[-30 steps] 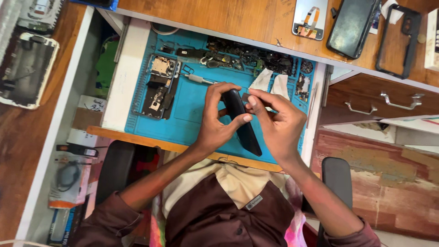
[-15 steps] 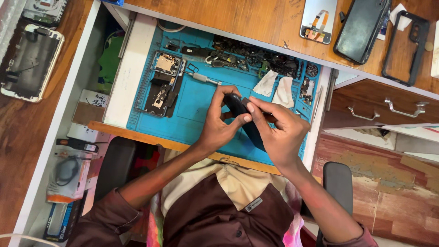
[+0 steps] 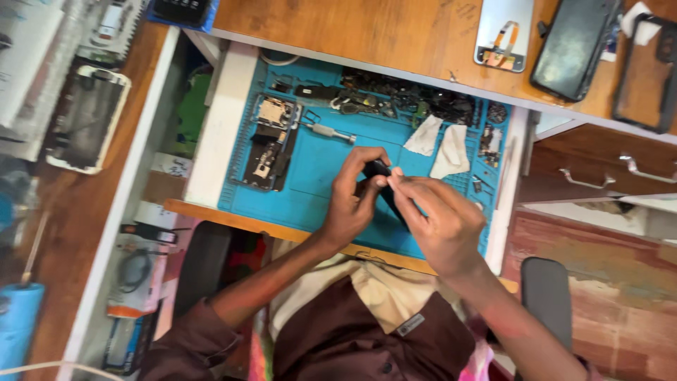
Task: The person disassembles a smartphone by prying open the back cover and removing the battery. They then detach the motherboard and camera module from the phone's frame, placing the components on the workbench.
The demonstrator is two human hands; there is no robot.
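Left hand (image 3: 350,204): the grip is clenched on the near end of a dark phone (image 3: 384,187), fingers curled over its top edge.
Right hand (image 3: 434,215): fingertips (image 3: 395,176) are pinched at the phone's upper edge; whether anything small is gripped there cannot be told.
Dark phone: held just above the blue mat (image 3: 317,166), mostly hidden by both hands.
Blue mat: laid on the table (image 3: 233,219), before the person's chest.
On the mat: an opened phone body (image 3: 271,144) lies at the left, a silver screwdriver (image 3: 331,131) beside it, two white cloths (image 3: 441,144) at the right.
Upper shelf: a dark phone screen (image 3: 575,46) is laid there.
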